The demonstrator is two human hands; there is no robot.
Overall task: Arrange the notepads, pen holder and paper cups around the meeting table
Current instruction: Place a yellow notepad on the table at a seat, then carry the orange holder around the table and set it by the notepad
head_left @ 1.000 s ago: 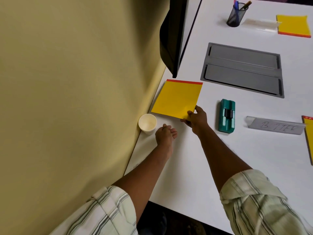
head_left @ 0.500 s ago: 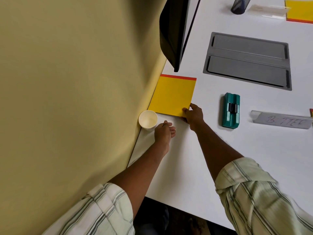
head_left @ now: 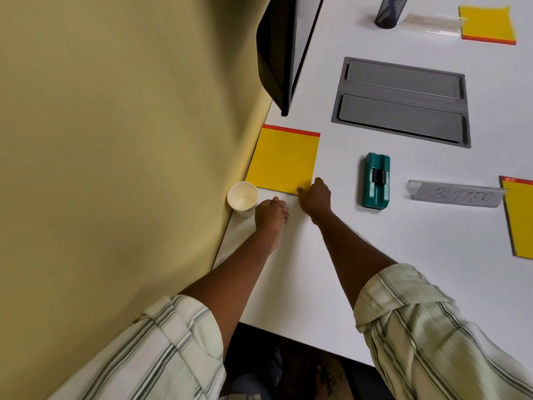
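Seen from above, over a white desk pushed against an olive-yellow wall. Right hand pinching the near right corner of a yellow notepad with a red strip along its far edge; notepad lying flat on the desk, its left edge close against the wall. Left hand resting on the desk just right of a white paper cup, fingers loosely curled, holding nothing; whether touching the cup's side, cannot tell. Cup standing upright, mouth up, tight beside the wall and just off the notepad's near left corner.

Beyond the notepad, the lower corner of a dark monitor hanging over the desk edge. To the right of the notepad, a teal stapler-like block, well apart from it. Further right, a clear name stand with handwritten letters, touching a second yellow notepad at the frame's right edge. Behind those, a grey recessed cable hatch set into the desk. At the far end, a dark mesh pen holder, another clear stand and a third yellow notepad side by side. Striped sleeves rolled above both elbows.
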